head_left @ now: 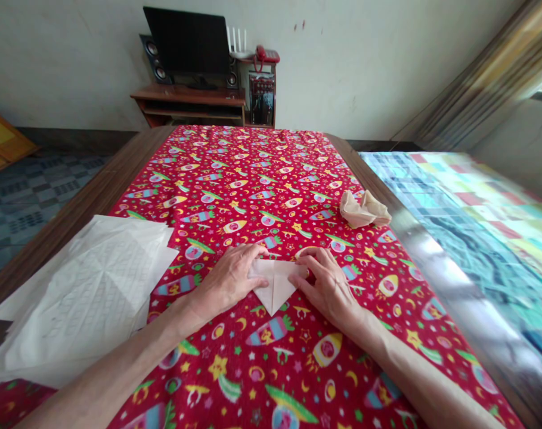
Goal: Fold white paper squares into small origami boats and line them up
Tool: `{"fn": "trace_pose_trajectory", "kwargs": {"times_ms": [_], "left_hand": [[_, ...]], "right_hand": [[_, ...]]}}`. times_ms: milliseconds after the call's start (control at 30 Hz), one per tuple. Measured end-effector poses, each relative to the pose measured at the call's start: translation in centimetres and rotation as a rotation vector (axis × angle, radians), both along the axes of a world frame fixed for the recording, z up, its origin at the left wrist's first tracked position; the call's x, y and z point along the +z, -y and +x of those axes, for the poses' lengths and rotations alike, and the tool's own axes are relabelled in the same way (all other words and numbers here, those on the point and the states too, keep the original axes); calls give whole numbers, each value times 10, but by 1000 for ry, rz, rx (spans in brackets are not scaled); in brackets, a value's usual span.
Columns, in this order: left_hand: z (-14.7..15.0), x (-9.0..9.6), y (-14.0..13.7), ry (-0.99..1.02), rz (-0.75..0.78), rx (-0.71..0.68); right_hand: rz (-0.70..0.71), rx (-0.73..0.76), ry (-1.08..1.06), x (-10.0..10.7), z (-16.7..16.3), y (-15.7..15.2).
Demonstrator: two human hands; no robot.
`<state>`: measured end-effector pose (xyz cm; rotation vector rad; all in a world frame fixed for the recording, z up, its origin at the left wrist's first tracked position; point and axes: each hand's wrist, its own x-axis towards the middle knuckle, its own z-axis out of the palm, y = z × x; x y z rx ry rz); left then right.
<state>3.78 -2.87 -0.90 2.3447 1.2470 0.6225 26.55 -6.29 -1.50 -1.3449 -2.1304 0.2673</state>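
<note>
A small piece of white paper, folded into a triangle (274, 292), lies on the red patterned cloth with its tip toward me and a crease down its middle. My left hand (235, 273) grips the left corner, thumb on top and fingers curled behind. At the right corner, my right hand (324, 280) pinches the paper between thumb and fingers. The undersides of both corners are hidden by my fingers. Beyond my right hand sits a finished-looking folded paper shape (365, 210) with raised, rounded ends.
A stack of creased white paper sheets (87, 292) lies at the left. The red cloth (271, 369) covers a wooden table (123, 164). A bed (489, 238) stands along the right side. Against the wall are a monitor (188, 42), a desk (190, 95) and a red telephone (264, 56).
</note>
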Motion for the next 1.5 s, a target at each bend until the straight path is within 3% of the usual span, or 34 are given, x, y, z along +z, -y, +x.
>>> {"fn": "trace_pose_trajectory", "kwargs": {"times_ms": [200,333,433,567,700,933,1267,1500], "left_hand": [[-3,-2,-10,20,-96,-2],[-8,-7,-9,101,-31,-12],[-15,-7,-3,115,104,-57],[-25,1,10,-84,289,-176],[-28,13,22,-322,349,-222],[-31,12,43,-440,445,-206],[7,4,61,-336,326,-275],[15,0,63,-342,295,-253]], "right_hand": [[-10,111,-41,-1,0,-5],[47,170,-14,-3,2,-3],[91,198,75,-2,5,1],[164,288,216,2,10,6],[252,325,326,5,13,12],[259,355,431,7,15,18],[335,342,423,1,19,32],[264,270,376,7,-2,44]]}}
